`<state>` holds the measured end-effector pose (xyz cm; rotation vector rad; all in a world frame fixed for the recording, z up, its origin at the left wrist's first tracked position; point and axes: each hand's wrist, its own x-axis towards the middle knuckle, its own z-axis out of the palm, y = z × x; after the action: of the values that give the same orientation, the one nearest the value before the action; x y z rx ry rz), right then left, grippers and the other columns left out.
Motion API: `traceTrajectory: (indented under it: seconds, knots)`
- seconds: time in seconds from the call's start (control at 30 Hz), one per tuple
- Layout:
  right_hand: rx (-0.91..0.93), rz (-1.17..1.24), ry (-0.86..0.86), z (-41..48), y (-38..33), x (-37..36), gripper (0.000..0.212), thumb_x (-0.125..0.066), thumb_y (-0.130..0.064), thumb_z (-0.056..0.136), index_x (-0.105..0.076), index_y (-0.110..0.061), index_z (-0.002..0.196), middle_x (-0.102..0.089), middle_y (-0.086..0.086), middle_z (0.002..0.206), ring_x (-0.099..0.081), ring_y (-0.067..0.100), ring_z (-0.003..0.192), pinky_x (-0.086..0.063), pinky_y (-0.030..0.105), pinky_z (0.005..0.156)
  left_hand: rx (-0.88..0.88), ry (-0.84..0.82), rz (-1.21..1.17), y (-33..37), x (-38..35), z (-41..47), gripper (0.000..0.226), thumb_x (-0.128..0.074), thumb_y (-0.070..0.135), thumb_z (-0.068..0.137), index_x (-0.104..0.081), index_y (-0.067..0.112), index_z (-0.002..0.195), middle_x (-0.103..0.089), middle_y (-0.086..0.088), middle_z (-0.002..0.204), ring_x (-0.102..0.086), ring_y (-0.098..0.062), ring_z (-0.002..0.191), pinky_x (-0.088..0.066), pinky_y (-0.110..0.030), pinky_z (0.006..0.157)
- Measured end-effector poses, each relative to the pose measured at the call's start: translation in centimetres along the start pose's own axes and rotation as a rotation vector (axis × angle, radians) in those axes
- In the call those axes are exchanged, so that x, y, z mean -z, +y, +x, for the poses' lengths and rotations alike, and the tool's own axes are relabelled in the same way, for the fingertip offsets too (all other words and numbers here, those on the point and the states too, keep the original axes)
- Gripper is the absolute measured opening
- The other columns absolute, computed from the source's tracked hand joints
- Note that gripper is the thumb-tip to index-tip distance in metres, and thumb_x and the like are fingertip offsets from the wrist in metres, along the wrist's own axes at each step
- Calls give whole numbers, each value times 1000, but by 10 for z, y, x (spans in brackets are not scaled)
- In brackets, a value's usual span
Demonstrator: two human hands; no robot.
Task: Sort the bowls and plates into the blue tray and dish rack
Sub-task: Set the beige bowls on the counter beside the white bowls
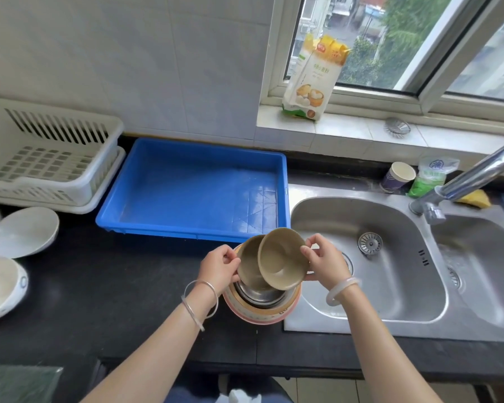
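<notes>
— What are the hands doing?

— The right hand (326, 261) pinches the rim of a tan bowl (281, 258), tilted up so its hollow faces the camera. The left hand (220, 267) pinches the rim of a second tan bowl (249, 267) just behind it; the two bowls overlap.

— Where is that?

— At the front edge of the bench, beside the left rim of the sink (390, 228). Under the bowls is a stack (262, 306): a steel bowl nested in a pink-rimmed one.

— And the blue tray (192, 190)?

— At the back of the bench, against the wall, with nothing in it. The white dish rack (50, 158) stands to its left, in the back left corner, touching or nearly touching the tray.

— Anything else to sort?

— White bowls (24, 231) lie along the left edge of the bench, in front of the rack, well apart from the hands.

— Behind the sink?

— A paper cup (397, 177) beside the tap (474, 173), and a flour bag (314, 78) on the windowsill.
</notes>
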<state>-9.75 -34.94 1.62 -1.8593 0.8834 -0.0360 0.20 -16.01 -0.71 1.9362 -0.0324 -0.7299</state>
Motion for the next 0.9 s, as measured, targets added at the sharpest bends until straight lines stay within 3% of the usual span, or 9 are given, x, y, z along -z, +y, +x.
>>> traceTrajectory:
  seconds: [0.27,0.37,0.47,0.57,0.63,0.77,0.9]
  knots:
    - [106,42,-2,6,-35,-16,11,-57,-13,91,-56,-20,82,-59,6,72,-58,16,60,-55,27,44,23,122,-181,7,52,-3,10,-53,1,88,-51,4,78,-64,-17,81,-66,-22,81,-58,-27,66]
    - [138,-25,-25,12,-52,-38,4,-58,-16,90,-57,-16,86,-59,2,71,-60,19,64,-59,37,56,47,196,-242,-1,81,-7,12,-53,-1,87,-50,4,77,-59,-15,76,-63,-21,74,-58,-31,69]
    - [152,-62,-94,17,-68,-67,12,-58,-18,90,-55,-22,79,-60,3,75,-61,23,69,-59,46,64,100,279,-310,-19,111,-12,16,-54,-2,87,-50,5,73,-57,-12,71,-60,-18,67,-59,-30,64]
    - [165,-48,-170,20,-83,-105,18,-57,-13,89,-52,-21,74,-60,7,75,-60,12,48,-57,32,44,160,384,-374,-45,142,-20,16,-54,-2,86,-50,5,73,-56,-14,71,-59,-19,66,-57,-21,50]
    - [160,-46,-217,23,-89,-134,20,-57,-11,89,-51,-20,72,-58,11,80,-57,11,46,-51,22,36,205,458,-446,-64,160,-26,17,-53,-3,87,-49,5,72,-56,-17,77,-59,-26,73,-59,-27,55]
    - [95,-60,-335,28,-101,-197,14,-55,-9,88,-51,-15,77,-58,14,96,-60,16,56,-51,20,37,295,598,-552,-101,193,-38,20,-54,-4,86,-48,7,71,-55,-19,81,-56,-28,74,-58,-38,71]
    - [-3,-33,-412,29,-115,-259,6,-53,-4,87,-52,-9,88,-55,13,99,-61,15,59,-48,17,36,368,713,-584,-134,218,-46,15,-56,-4,85,-49,6,76,-55,-19,81,-57,-28,73,-58,-26,57]
